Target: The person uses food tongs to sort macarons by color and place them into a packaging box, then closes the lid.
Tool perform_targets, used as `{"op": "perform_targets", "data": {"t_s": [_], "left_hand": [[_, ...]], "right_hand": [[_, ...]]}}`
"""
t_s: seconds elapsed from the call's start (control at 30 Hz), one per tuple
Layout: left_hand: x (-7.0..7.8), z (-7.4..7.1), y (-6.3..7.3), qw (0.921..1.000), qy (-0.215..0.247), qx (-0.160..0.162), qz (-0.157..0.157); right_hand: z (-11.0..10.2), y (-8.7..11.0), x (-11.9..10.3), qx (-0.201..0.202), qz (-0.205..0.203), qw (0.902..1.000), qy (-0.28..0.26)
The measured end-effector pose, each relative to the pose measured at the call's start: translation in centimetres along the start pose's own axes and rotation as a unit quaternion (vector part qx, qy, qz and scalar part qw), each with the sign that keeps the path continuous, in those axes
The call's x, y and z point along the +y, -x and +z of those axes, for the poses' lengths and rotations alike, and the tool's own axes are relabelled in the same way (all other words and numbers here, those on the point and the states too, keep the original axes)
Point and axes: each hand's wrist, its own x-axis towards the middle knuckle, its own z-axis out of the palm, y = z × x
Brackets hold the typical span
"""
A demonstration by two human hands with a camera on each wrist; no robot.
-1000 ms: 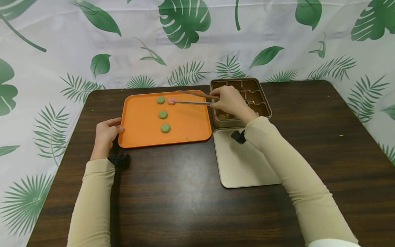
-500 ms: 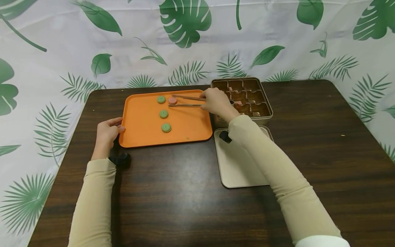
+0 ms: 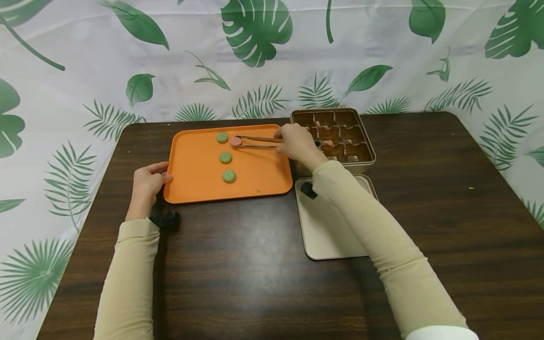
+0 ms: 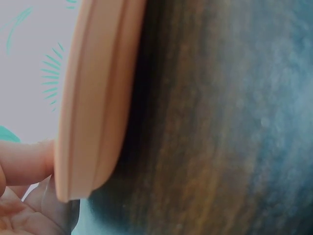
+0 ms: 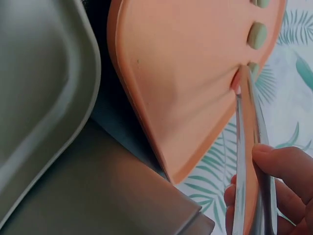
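Observation:
An orange tray point(image 3: 193, 177) lies at the back left of the table, and my left hand point(image 3: 146, 182) grips its left edge. In the left wrist view the thumb point(image 4: 29, 159) meets the tray's rim. Metal tongs point(image 3: 261, 139) are held in my right hand point(image 3: 297, 144), between thumb and fingers. Their tips reach around a pink macaron point(image 3: 235, 141) on the tray. Several green macarons, among them the nearest one point(image 3: 229, 176), form a column just left of it. The right wrist view has the tong arms point(image 5: 250, 117) largely covering the pink macaron point(image 5: 236, 82).
A metal tin point(image 3: 367, 163) with a brown divided insert point(image 3: 349, 133) stands right of the tray, partly behind my right hand. Small pinkish bits show in some compartments. In front lies the tin's flat lid point(image 3: 327, 231), partly under my right forearm. A leaf-patterned cloth point(image 3: 187, 80) hangs behind the table.
My right hand has moved left and slightly down with the tongs. The tong arms, wide apart before, have come together around the pink macaron. My left hand stays at the tray's edge.

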Motion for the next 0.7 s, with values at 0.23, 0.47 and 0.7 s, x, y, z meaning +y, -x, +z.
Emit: {"op": "perform_targets", "data": {"t_s": [0.23, 0.47, 0.7], "left_hand": [[0.0, 0.0, 0.1, 1.0, -0.008, 0.003, 0.0], [0.0, 0.1, 0.0, 0.9999, -0.011, 0.001, -0.002], [0.1, 0.0, 0.0, 0.9999, -0.016, 0.0, -0.003]], "right_hand": [[0.0, 0.2, 0.0, 0.001, -0.002, 1.0, 0.003], [-0.8, 1.3, 0.4, 0.018, -0.015, 0.9994, -0.024], [-2.7, 3.4, 1.5, 0.063, -0.022, 0.9968, -0.043]]}}
